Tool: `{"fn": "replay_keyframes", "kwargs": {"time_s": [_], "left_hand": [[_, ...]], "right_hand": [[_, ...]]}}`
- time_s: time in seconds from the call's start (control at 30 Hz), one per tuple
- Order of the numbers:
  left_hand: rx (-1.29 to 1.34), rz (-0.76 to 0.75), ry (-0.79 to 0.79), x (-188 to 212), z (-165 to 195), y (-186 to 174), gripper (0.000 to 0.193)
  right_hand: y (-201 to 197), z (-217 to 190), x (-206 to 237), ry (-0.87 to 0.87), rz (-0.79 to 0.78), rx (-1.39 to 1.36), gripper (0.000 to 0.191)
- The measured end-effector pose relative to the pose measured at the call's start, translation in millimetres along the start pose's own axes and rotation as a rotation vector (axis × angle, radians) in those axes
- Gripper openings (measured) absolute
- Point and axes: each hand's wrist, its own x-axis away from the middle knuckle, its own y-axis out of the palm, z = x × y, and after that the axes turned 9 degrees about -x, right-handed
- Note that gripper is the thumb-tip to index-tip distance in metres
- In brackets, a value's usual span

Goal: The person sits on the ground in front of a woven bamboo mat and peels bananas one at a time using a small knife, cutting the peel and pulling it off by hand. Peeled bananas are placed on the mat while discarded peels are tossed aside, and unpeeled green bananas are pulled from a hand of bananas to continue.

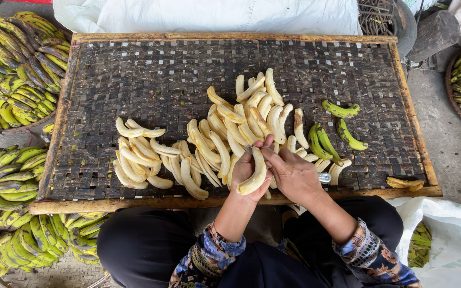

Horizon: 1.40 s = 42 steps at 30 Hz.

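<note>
Left hand (245, 169) grasping peeled banana (255, 175) over bench (134, 80) near edge. Right hand (293, 173) clenched on knife (324, 177), touching banana tip. Peeled pile (209, 144) just beyond hands; green bananas (326, 141) right of them.

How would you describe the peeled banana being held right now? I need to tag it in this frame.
Start at the dark woven bamboo tray and move to the heap of pale peeled bananas in its middle. At the heap's near edge, the left hand cradles one peeled banana, with the right hand against it. It alone is lifted off the tray.
</note>
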Motion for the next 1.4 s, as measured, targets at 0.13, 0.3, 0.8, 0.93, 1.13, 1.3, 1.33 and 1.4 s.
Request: {"fn": "replay_keyframes", "kwargs": {"time_s": [0.13,0.3,0.8,0.93,1.13,1.3,1.33,1.4], "left_hand": [[0.022,-0.121,0.0,3.6,9.2,11.5,0.047],[0.026,-0.088,0.103,-7.7,19.5,8.8,0.031],[0.113,-0.295,0.196,-14.1,47.2,12.5,0.015],[-0.273,0.061,0.614,-12.6,109.2,13.2,0.013],[-0.66,0.724,1.137,-10.1,247.8,-10.1,0.013],[-1.237,0.851,1.329,-16.3,309.9,-46.3,0.014],[-1.361,0.855,1.308,-15.0,313.8,-49.8,0.019],[-1.74,1.145,1.12,-16.6,313.0,-51.4,0.02]], "right_hand": [[9.1,9.8,-4.1,-0.025,0.114,0.175,0.054],[22.4,28.3,2.7,0.332,-0.02,-0.887,0.048],[-14.0,34.9,48.9,0.038,0.115,-0.792,0.004],[-71.8,122.1,152.7,0.193,0.329,-0.691,0.008],[-78.2,288.6,321.0,0.707,0.424,-0.334,0.023],[-30.4,288.5,371.3,1.342,0.443,0.449,0.053],[-29.3,289.1,373.2,1.385,0.524,0.353,0.065],[-36.5,285.5,358.2,1.255,0.552,0.301,0.061]]}}
